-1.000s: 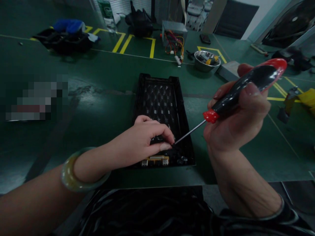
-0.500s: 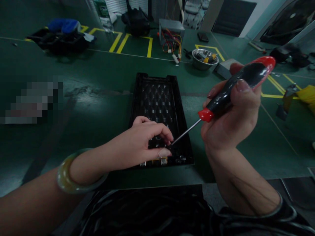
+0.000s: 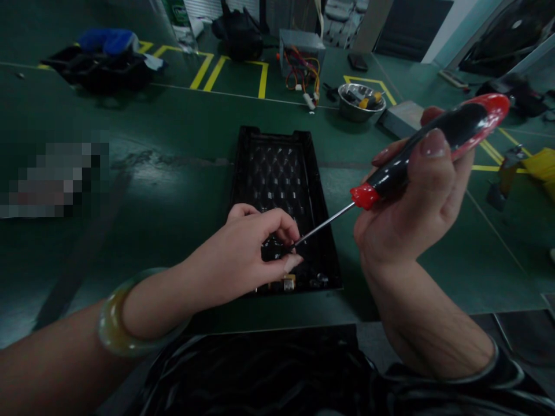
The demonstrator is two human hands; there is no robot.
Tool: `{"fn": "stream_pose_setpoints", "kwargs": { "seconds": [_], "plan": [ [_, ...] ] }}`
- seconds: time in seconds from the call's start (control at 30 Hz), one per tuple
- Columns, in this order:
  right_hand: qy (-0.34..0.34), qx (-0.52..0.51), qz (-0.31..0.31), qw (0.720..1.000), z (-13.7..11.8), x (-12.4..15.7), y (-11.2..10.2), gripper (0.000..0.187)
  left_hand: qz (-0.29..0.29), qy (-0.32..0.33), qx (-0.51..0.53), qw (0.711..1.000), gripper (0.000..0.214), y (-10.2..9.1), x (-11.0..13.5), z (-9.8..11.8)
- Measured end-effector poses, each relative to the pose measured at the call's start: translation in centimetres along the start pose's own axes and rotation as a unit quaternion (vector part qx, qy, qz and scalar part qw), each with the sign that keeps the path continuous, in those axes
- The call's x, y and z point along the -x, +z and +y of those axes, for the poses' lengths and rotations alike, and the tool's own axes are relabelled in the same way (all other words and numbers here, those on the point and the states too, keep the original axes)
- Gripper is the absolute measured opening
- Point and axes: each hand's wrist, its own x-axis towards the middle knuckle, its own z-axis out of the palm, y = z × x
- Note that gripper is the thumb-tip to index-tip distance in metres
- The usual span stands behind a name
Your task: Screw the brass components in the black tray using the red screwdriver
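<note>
A black plastic case panel (image 3: pixel 281 167) lies lengthwise on the green table (image 3: pixel 173 133), its inner ribbed side up. My left hand (image 3: pixel 247 254) rests on its near end, thumb and fingers pinched together at the tip of the screwdriver shaft. What they pinch is too small to make out. My right hand (image 3: pixel 416 202) grips the black and red handle of a screwdriver (image 3: pixel 429 144), held slanted with the tip pointing down left at the pinch. A small gold connector part (image 3: pixel 287 283) shows at the panel's near edge below my left thumb.
A steel bowl (image 3: pixel 361 104) with small parts stands at the back right, next to a grey power supply with coloured wires (image 3: pixel 301 58). A black and blue bag (image 3: pixel 104 58) lies at the back left. Yellow objects (image 3: pixel 537 167) sit at the far right. Yellow tape lines mark the table.
My left fingers have curled tighter around the screwdriver tip. My right hand has lifted the handle a little and flattened the shaft's slant. More of the gold connector is hidden now.
</note>
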Motion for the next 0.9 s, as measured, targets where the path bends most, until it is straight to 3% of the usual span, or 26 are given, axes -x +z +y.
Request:
{"fn": "stream_pose_setpoints", "kwargs": {
  "seconds": [0.2, 0.43, 0.9],
  "plan": [
    [-0.012, -0.054, -0.001, 0.998, -0.04, -0.13, -0.05, 0.015, 0.035, -0.006, -0.002, 0.999, 0.019, 0.1, -0.06, -0.19],
    [-0.019, -0.081, 0.009, 0.996, -0.12, -0.23, 0.05, 0.014, 0.008, -0.031, 0.123, 0.992, 0.02, 0.13, -0.07, -0.55],
    [-0.046, -0.075, -0.006, 0.996, 0.08, -0.05, 0.26, 0.014, 0.044, -0.007, 0.137, 0.99, 0.023, 0.25, 0.01, -0.47]
  ]
}}
